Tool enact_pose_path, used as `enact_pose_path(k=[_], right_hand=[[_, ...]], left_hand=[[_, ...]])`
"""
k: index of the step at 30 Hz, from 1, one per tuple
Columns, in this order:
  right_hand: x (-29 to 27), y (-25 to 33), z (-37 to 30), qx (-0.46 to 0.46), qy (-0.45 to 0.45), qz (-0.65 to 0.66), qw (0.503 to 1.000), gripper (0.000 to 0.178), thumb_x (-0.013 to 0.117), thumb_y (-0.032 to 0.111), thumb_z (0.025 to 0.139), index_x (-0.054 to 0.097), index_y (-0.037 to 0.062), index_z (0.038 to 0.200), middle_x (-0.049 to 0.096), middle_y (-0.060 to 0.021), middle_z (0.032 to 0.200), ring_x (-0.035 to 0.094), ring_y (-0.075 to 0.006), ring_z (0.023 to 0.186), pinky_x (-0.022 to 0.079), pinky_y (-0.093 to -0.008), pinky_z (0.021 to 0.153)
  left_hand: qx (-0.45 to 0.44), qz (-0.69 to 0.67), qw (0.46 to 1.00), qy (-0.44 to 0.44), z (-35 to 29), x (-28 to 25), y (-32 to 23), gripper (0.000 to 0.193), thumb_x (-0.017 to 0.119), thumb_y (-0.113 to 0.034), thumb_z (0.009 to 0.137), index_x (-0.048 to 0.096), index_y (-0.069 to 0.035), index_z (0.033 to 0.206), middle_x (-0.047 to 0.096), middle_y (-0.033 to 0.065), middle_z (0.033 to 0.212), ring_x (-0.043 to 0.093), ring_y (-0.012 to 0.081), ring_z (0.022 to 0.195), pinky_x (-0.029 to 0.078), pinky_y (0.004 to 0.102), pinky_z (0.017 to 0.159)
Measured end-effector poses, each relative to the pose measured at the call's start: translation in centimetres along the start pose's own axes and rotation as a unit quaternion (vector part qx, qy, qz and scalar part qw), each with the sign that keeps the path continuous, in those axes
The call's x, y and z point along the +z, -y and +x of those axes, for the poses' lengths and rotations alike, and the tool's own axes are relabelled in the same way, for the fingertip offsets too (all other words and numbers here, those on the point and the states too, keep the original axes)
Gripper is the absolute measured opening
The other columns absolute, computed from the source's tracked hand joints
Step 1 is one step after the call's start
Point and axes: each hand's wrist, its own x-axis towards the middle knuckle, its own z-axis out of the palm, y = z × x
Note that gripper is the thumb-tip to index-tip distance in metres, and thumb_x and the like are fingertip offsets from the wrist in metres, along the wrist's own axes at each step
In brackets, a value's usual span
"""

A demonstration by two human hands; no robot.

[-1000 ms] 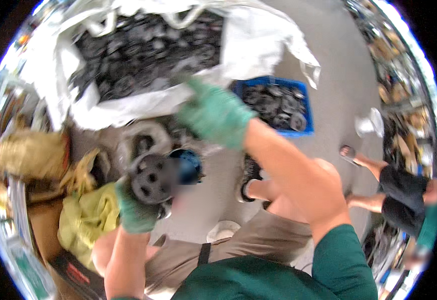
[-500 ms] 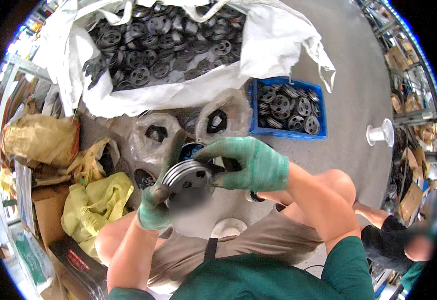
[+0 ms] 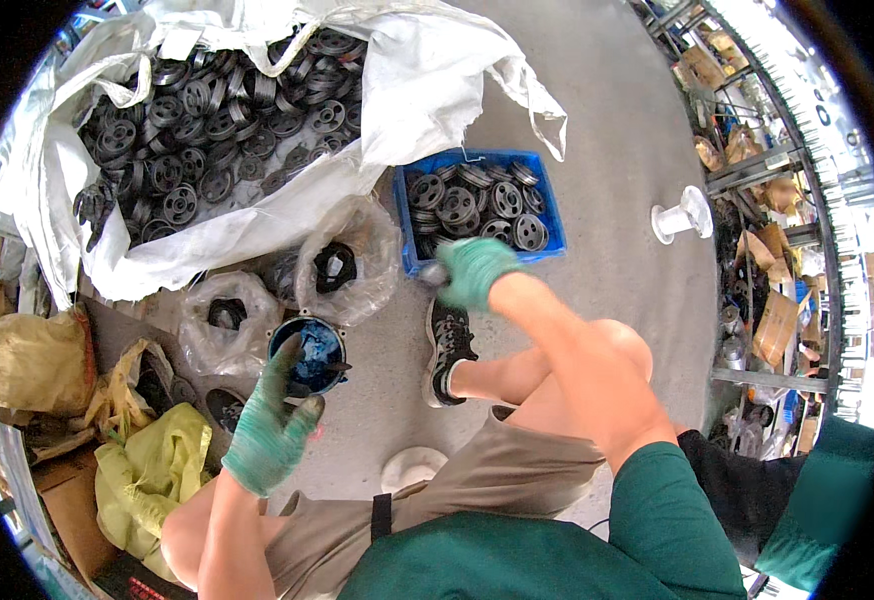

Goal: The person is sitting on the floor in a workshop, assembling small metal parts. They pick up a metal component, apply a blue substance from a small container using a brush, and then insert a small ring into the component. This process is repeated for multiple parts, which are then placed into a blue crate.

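Note:
My left hand (image 3: 272, 432), in a green knitted glove with dark fingertips, has its thumb and fingers apart and holds nothing. Its fingers reach over the near left rim of a round tub (image 3: 329, 345) with blue contents and a dark stick-like piece. My right hand (image 3: 482, 272), gloved alike, is at the near edge of a blue crate (image 3: 557, 215) of grooved black pulleys (image 3: 507, 199). Its fingertips are smeared by motion, and a dark grey patch there could be glove or a held part.
A large white sack (image 3: 422, 75) spills with black pulleys (image 3: 179, 203). Two clear plastic bags (image 3: 372, 270) with dark rings lie before it. Yellow plastic (image 3: 147, 480) lies left, a white spool (image 3: 684, 215) right. Shelving (image 3: 777, 165) lines the right; another person's green sleeve (image 3: 827, 505) shows lower right.
Both hands held a grooved pulley together; now they are apart and the left has let go. The right has swung to the crate. The view has shifted, bringing the blue tub into sight.

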Motion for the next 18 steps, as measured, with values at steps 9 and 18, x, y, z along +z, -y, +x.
enact_pose_path(k=[9, 18], right_hand=[[4.9, -12.6, 6.1, 0.186, -0.142, 0.033, 0.972, 0.048, 0.071, 0.04, 0.087, 0.067, 0.0061, 0.121, 0.07, -0.0254, 0.113, 0.067, -0.0435, 0.106, 0.053, -0.0483, 0.091], [4.5, -5.0, 6.9, 0.052, -0.072, 0.136, 0.987, 0.036, 0.064, 0.024, 0.087, 0.072, 0.0068, 0.118, 0.07, -0.0242, 0.118, 0.065, -0.0427, 0.113, 0.051, -0.0469, 0.098]], left_hand=[[0.162, 0.266, 0.949, -0.045, -0.3, -0.2, -3.0, 0.074, 0.073, -0.014, 0.087, 0.041, -0.007, 0.153, 0.05, 0.0277, 0.143, 0.054, 0.0451, 0.127, 0.048, 0.0461, 0.104], [0.116, 0.379, 0.917, -0.044, -3.9, -5.3, -5.6, 0.076, 0.075, -0.022, 0.085, 0.044, -0.005, 0.151, 0.052, 0.0287, 0.142, 0.056, 0.0466, 0.124, 0.049, 0.0483, 0.101]])
